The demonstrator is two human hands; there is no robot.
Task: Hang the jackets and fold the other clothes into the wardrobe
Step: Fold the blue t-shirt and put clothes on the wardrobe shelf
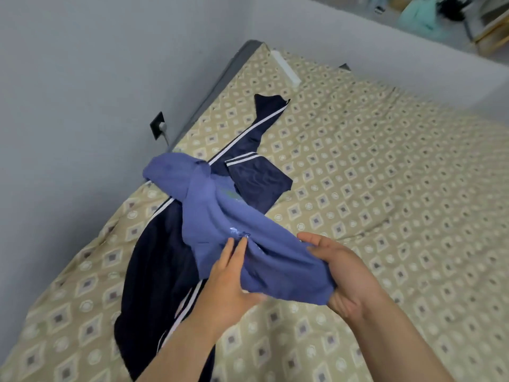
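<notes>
Grip: right hand (347, 274) clasps the blue hoodie (209, 216) hem; left hand (228, 277) pinches its cloth.
Under hoodie: navy striped jacket (157, 257), partly covered, on the bed (385, 175).
Behind hoodie: wall socket (158, 125).

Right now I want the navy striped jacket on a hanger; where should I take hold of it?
Probably at the shoulders, where its two sleeves meet, reaching in from the right, since the wall closes off the left. The navy jacket lies spread flat, but the blue hoodie covers that part, so lift it clear first.
</notes>
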